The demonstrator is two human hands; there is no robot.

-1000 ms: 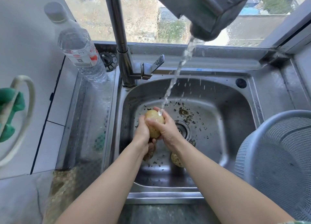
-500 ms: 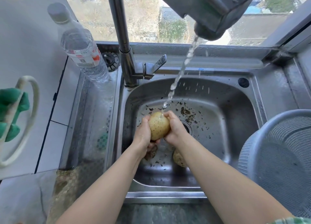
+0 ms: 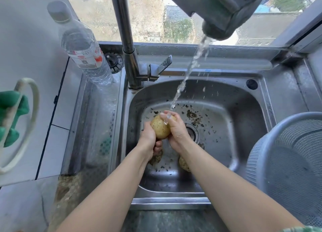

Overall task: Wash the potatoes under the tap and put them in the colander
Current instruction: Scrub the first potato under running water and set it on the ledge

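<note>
Yellow potato (image 3: 159, 129) stayed clamped by left hand (image 3: 148, 137) and right hand (image 3: 178, 133); right fingers (image 3: 165, 113) had shifted atop it; colander (image 3: 256, 162) stood right.

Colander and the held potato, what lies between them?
Head view: past the right hand gripping the potato, only sink lies there, its drain, dirt-flecked floor and right rim, before the colander.

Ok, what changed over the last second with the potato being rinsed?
The right hand rubbed round the potato: its fingers lay across the front, drew back to the side, and now curl over the top under the stream. The left hand kept its grip. Nothing was let go. The other potatoes in the sink and the colander stayed put.
</note>
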